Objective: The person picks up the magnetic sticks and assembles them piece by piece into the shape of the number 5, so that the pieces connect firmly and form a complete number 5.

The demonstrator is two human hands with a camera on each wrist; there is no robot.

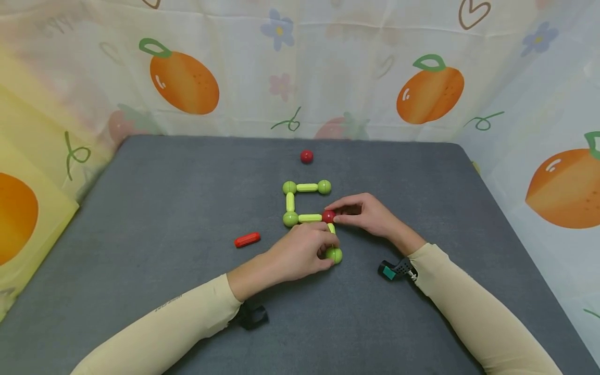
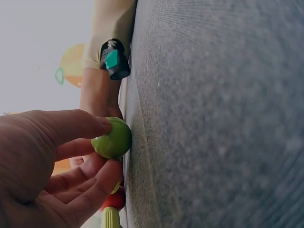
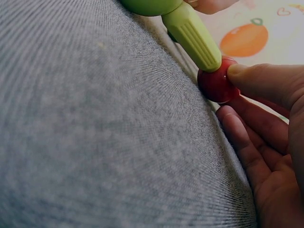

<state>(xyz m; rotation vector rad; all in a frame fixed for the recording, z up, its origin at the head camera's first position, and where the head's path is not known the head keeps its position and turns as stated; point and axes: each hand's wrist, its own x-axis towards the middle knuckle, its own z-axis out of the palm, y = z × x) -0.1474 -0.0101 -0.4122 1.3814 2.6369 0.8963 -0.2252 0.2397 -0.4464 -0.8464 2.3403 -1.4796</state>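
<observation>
Green balls and yellow-green rods form an angular chain on the dark table in the head view. My left hand [image 1: 302, 250] pinches the green ball [image 2: 113, 137] at the chain's near end between thumb and fingers. A yellow-green rod [image 3: 194, 38] runs from that ball to a red ball [image 3: 218, 85]. My right hand [image 1: 367, 216] grips this red ball between thumb and fingers. Another rod [image 1: 310, 218] leads left from the red ball to a corner green ball [image 1: 290, 219]. Part of the near rod is hidden behind my left hand in the head view.
A loose red rod [image 1: 247, 239] lies left of the chain. A second red ball [image 1: 307, 156] sits near the back edge of the grey table [image 1: 187, 182]. Behind hangs a fruit-patterned curtain [image 1: 347, 67]. Each wrist wears a dark strap.
</observation>
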